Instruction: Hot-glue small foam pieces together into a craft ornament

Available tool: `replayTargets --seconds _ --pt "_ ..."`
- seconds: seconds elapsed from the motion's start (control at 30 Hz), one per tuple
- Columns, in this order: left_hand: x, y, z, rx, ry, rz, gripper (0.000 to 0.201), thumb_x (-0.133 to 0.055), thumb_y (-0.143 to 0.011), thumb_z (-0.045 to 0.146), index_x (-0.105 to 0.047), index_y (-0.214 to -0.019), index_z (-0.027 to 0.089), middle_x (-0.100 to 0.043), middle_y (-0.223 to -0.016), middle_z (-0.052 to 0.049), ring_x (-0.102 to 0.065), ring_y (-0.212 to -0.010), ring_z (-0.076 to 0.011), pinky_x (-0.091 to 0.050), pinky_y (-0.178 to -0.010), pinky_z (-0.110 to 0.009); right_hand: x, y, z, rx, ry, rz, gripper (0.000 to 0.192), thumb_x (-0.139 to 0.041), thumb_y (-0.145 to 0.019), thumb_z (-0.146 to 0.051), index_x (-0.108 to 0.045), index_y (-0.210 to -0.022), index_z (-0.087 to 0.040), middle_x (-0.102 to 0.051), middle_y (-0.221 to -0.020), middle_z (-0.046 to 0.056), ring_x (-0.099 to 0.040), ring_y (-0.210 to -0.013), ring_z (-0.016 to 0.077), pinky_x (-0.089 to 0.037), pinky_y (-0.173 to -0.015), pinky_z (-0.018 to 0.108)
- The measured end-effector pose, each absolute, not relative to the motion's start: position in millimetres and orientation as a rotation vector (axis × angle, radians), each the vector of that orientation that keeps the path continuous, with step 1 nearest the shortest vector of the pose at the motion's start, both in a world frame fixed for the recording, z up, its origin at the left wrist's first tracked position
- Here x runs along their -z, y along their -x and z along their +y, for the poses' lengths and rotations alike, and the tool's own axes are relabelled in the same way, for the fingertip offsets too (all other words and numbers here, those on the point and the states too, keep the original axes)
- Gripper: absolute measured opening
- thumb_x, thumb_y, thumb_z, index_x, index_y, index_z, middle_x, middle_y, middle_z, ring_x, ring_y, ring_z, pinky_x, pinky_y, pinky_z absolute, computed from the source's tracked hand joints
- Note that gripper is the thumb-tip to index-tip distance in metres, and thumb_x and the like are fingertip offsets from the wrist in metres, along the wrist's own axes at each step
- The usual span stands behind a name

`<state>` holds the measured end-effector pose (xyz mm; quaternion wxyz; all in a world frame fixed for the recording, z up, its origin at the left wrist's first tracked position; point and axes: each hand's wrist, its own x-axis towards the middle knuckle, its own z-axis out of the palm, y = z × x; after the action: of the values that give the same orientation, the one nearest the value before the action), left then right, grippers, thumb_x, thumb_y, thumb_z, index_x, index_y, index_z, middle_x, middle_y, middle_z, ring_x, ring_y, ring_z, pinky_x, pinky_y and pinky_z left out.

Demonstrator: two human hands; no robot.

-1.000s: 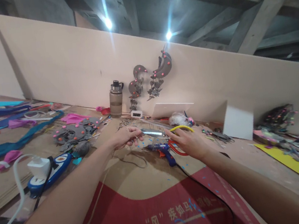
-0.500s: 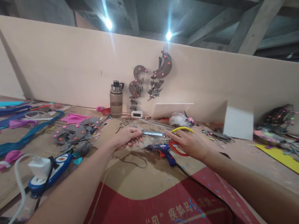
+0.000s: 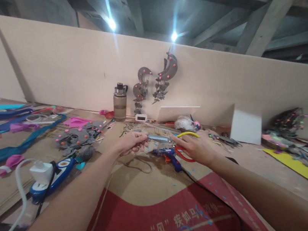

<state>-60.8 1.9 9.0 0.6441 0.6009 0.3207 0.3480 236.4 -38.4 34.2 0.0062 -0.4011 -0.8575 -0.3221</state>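
My right hand (image 3: 195, 148) grips scissors (image 3: 163, 138) with a yellow and a red handle loop; the shiny blades point left toward my left hand (image 3: 131, 142). The fingers of my left hand pinch something small at the blade tips; what it is I cannot make out. Both hands hover above a cardboard-covered table (image 3: 141, 187). A blue hot glue gun (image 3: 169, 155) lies just under the scissors, its black cord running toward me.
A water bottle (image 3: 119, 102) stands at the back wall, grey ornaments with pink dots (image 3: 156, 79) hang beside it. Grey felt pieces (image 3: 76, 138) and a blue power strip with a white plug (image 3: 48, 173) lie left. Yellow sheet (image 3: 304, 170) and clutter lie right.
Almost nothing: the scissor blades and both hands have shifted very slightly away from me and stay together.
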Motion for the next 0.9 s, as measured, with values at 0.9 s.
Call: replayTargets --seconds 0.9 --pt "0 64 18 -1.148 -1.216 0.950 0.024 -0.066 -0.076 0.033 -0.062 -0.074 0.009 -0.066 -0.076 -0.007 -0.050 -0.046 -0.0038 -0.028 -0.038 -0.015 -27 -183 31 0.139 1.872 -2.379 0.041 -0.054 -0.079 -0.037 -0.061 -0.116 -0.020 -0.068 -0.102 0.012 -0.064 -0.090 0.0239 -0.043 -0.076 0.028"
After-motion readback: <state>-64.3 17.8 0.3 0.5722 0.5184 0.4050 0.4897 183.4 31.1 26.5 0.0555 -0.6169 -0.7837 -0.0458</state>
